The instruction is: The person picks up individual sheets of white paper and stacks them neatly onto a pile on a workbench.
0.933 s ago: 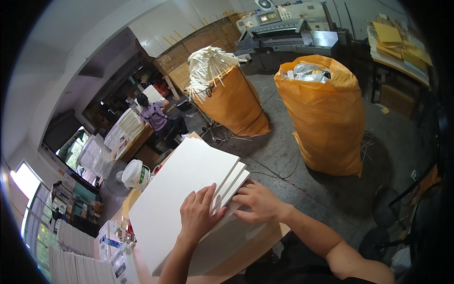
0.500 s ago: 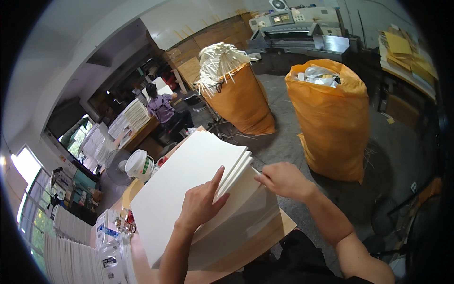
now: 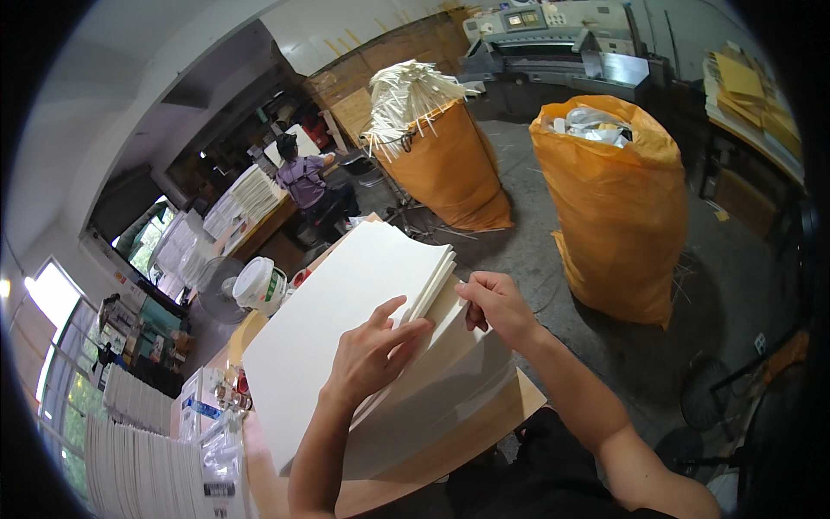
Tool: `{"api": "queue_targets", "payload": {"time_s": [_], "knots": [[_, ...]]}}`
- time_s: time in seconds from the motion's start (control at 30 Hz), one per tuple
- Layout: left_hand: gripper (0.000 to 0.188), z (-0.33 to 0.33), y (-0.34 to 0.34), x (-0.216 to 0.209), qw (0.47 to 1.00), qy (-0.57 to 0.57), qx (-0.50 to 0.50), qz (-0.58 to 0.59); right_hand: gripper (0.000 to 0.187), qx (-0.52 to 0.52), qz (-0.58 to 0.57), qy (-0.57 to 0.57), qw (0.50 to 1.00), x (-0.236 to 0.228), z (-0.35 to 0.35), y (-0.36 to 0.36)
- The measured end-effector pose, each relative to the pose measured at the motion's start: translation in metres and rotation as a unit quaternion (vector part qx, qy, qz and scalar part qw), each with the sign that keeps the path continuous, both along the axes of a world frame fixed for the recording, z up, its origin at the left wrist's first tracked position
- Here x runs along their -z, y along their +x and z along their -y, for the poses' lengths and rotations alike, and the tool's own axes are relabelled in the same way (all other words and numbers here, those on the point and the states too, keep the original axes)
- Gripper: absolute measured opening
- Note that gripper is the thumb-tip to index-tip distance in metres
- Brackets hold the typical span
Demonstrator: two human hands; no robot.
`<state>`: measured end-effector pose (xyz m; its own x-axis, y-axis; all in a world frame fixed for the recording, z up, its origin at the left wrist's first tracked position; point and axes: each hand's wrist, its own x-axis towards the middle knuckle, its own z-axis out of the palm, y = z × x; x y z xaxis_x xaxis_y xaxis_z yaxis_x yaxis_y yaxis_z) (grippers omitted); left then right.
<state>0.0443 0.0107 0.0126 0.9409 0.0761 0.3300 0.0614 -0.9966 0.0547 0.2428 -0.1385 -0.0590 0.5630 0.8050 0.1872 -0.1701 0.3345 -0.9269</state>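
1. Pale wooden table (image 3: 530, 403); stack of white sheets (image 3: 337, 298) on it, top layers stepped along the right edge.
2. Left hand (image 3: 373, 353) on the top sheet by those edges, fingers spread; thumb a bit farther up the edge than in the previous frame.
3. Right hand (image 3: 494, 304) just beside the stepped edges, fingers now curled in; 0.9 s ago they lay over the edges. Can't tell if anything is pinched.
4. White bucket (image 3: 259, 285) past the stack, left.
5. Orange sack (image 3: 612, 216), right; second sack (image 3: 450, 169) behind, topped with white strips.
6. Person in purple (image 3: 303, 180) seated farther back.
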Motion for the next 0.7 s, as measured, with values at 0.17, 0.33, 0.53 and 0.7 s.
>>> {"api": "queue_targets", "payload": {"time_s": [0.17, 0.33, 0.53, 0.7], "knots": [[0.053, 0.019, -0.003, -0.008, 0.999, -0.015, -0.022, -0.018, 0.031, -0.031, -0.085, 0.031, 0.995, 0.005, -0.001, 0.001], [0.065, 0.018, -0.005, -0.007, 1.0, -0.005, -0.025, -0.012, 0.031, -0.04, -0.09, 0.04, 0.994, 0.006, -0.003, -0.001], [0.064, 0.014, -0.001, -0.011, 0.999, -0.013, -0.009, -0.031, 0.033, -0.044, -0.07, 0.029, 0.996, 0.008, 0.002, 0.005], [0.054, 0.013, -0.003, -0.017, 0.998, 0.001, -0.012, -0.067, 0.036, -0.048, -0.042, 0.001, 0.998, 0.005, 0.009, 0.006]]}}
